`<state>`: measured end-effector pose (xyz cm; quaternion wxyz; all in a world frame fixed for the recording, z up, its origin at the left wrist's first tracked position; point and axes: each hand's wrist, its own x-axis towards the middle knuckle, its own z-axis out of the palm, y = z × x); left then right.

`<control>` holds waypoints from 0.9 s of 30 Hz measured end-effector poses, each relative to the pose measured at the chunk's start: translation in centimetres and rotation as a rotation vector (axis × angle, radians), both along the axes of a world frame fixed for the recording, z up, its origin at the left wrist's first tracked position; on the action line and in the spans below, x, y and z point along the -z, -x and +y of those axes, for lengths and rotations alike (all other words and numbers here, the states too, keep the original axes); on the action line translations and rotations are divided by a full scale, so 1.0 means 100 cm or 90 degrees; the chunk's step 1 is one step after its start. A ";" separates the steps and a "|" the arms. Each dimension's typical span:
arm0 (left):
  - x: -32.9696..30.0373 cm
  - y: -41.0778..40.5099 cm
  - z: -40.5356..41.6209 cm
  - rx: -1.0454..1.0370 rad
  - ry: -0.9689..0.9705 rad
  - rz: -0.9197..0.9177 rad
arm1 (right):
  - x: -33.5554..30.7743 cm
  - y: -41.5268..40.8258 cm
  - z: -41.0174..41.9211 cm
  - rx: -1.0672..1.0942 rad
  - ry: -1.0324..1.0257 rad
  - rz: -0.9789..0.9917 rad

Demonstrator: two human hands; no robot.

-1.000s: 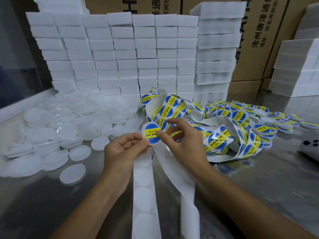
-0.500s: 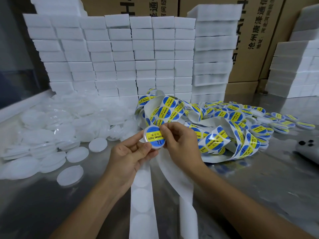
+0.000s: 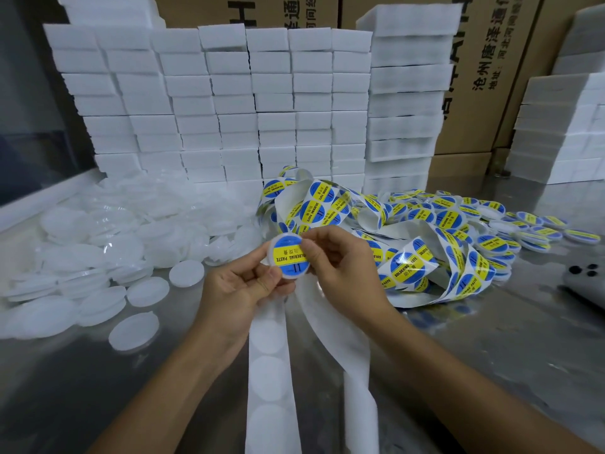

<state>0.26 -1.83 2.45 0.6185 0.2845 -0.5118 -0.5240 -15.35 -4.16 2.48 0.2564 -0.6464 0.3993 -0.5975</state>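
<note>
A round white lid (image 3: 288,255) with a blue and yellow "soldering paste" sticker on it is held above the table in the middle of the view. My left hand (image 3: 240,286) grips the lid by its lower left edge with thumb and fingers. My right hand (image 3: 343,267) touches the lid's right side, its thumb pressing on the sticker. A tangled strip of blue and yellow stickers (image 3: 334,208) lies behind and to the right. Bare white backing paper (image 3: 271,371) runs down from under my hands to the bottom of the view.
A heap of plain white lids (image 3: 108,244) covers the metal table (image 3: 491,355) on the left. Labelled lids (image 3: 510,224) lie at the right. Stacks of white foam blocks (image 3: 229,103) and cardboard boxes (image 3: 491,60) stand behind. A grey phone (image 3: 586,283) lies at the right edge.
The sticker went from being laid on the lid to being pressed down. Both hands lifted the lid slightly and tilted its face toward me.
</note>
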 end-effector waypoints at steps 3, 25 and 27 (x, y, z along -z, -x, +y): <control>-0.002 -0.005 -0.001 -0.011 -0.025 0.025 | 0.001 -0.004 0.001 -0.021 -0.026 0.011; -0.002 -0.002 0.000 -0.110 -0.035 -0.077 | -0.004 0.012 0.006 0.048 0.254 0.272; 0.004 -0.003 -0.003 -0.227 0.031 -0.185 | -0.008 0.027 -0.002 0.101 0.231 0.230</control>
